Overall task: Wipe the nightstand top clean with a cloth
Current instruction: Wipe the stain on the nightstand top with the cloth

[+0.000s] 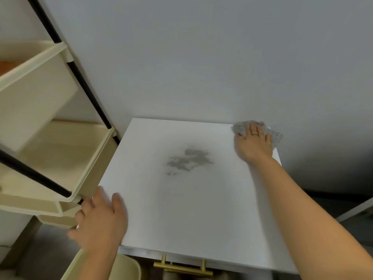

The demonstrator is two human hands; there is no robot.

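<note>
Pressing a crumpled grey cloth onto the far right corner of the white nightstand top with the right hand: fingers straight and spread, palm down, nothing curled round the fabric. Resting the left hand at the near left edge, thumb over the surface, fingers loose and grasping nothing; too blurred to say more. Judging the cloth thin, soft and light: likely to bunch and ride up under a push rather than slide as one piece. Best worked with a flat palm over its middle and fingers fanned to keep the edges down, not pinched by one corner. Judging the top smooth and hard, so expect easy gliding and little grip. Not yet reached: a grey dusty smudge near the middle, well apart from the cloth. Worth pressing evenly and gathering the dust inward rather than smearing it outward. Just beside the left edge, a cream tiered cart with black posts; below the front lip, a brass drawer handle
</note>
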